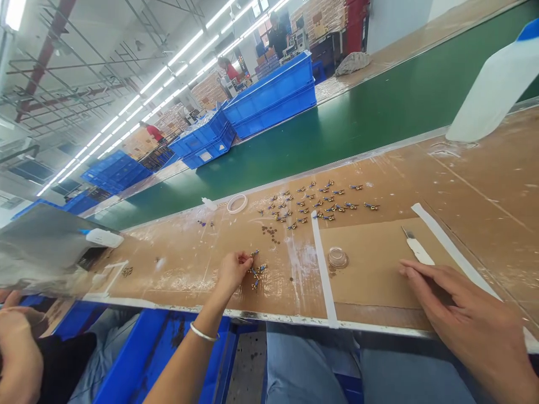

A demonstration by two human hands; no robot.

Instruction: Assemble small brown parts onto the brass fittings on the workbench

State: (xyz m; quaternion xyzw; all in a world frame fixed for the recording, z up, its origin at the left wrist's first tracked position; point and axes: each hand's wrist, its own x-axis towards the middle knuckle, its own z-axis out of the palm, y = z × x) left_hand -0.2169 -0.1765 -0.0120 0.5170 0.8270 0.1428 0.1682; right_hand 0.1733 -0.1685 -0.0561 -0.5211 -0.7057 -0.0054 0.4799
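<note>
My left hand [233,271] reaches out over the brown cardboard-covered bench [189,264], its fingers pinched on a small blue-and-gold part [254,253] at the top of a little cluster of such parts [256,274]. My right hand [467,317] lies flat with fingers spread on a cardboard sheet [370,264], holding nothing. A white-handled knife [416,247] lies just beyond its fingertips. A small clear round dish [337,257] sits between my hands. Further out, several more blue-and-gold parts [320,201] are spread in rows.
A green conveyor belt [337,129] runs behind the bench, with blue crates [273,95] beyond it. A tape ring [237,203] and a white bottle [492,90] sit near the belt. Another person's hand [19,353] is at lower left. People work in the distance.
</note>
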